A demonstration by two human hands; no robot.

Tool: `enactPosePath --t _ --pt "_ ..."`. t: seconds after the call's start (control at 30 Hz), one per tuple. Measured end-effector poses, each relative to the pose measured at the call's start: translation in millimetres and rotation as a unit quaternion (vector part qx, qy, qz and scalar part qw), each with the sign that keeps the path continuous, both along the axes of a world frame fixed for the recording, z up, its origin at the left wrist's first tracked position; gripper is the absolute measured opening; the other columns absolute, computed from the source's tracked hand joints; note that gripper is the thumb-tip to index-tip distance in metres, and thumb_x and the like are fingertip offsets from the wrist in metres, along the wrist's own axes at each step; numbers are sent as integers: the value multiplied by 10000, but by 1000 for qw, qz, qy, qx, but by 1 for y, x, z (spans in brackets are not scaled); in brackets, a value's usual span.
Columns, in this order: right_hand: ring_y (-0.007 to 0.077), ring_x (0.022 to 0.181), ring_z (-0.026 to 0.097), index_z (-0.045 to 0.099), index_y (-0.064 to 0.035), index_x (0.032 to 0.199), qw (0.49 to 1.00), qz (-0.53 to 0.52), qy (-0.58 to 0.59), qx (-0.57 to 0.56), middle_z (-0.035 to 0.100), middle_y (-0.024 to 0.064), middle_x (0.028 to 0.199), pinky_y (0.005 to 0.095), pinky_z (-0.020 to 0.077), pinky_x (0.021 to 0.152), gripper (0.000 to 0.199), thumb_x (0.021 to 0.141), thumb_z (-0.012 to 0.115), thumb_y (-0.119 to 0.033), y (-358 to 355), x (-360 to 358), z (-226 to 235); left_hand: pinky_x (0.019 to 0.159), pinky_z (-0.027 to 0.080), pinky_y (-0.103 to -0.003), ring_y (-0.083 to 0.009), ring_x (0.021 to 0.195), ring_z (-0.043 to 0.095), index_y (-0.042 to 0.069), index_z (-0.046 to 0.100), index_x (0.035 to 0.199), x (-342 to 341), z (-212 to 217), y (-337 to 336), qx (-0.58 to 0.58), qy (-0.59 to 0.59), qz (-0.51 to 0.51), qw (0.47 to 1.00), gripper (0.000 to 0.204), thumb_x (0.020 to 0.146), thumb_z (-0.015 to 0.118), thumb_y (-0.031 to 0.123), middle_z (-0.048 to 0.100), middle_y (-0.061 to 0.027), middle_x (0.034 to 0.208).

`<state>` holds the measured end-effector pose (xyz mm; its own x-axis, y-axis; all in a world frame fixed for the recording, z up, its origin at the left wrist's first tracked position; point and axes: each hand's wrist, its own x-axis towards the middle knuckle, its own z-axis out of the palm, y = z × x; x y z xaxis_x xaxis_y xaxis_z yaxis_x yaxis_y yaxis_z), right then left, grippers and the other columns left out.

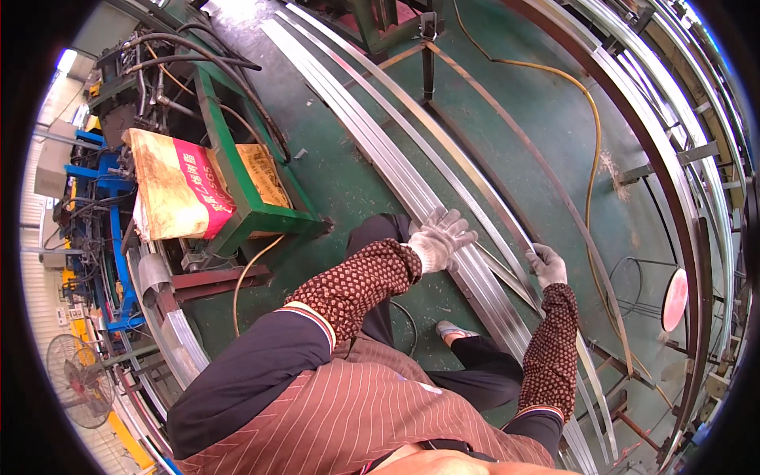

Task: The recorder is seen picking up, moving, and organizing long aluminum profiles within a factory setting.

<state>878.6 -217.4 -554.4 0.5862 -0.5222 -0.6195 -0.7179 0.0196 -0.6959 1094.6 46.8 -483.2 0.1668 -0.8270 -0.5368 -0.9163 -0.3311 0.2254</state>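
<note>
My left hand (442, 240), in a pale knit glove, lies with fingers spread on a bundle of long silvery metal profiles (380, 162). The bundle runs from the far left toward my lower right, passing in front of my body. To its right, my right hand (546, 266), also gloved, has its fingers curled around the edge of a separate long metal strip (469, 168). Another narrow strip (431, 148) lies between that one and the bundle. Brown patterned sleeve covers (376, 277) reach over both my forearms.
At left stands a green metal frame (257, 210) with a printed sack (178, 186) over it, beside hoses and machinery. A dark upright post (428, 67) stands ahead. On the right are a yellow hose (594, 134), a curved brown beam (661, 158) and racked metal lengths (697, 127).
</note>
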Motion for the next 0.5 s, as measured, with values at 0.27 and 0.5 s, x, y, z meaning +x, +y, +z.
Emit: enactPosePath --t 0.27,0.5 --pt "176 1013 683 670 -5 1305 995 87 49 5 740 115 1086 333 546 886 534 1070 570 -475 49 -14 15 1303 91 -551 -329 1597 172 255 368 1606 -2 0 -2 11 7 7 1000 830 907 727 525 338 -77 1664" --pt "362 1448 489 474 70 1506 935 250 244 -50 523 280 1522 416 380 1204 920 958 604 -657 56 21 62 1308 43 -531 -317 1626 80 270 267 1665 -3 12 -5 65 0 6 998 882 941 666 577 205 -70 1747"
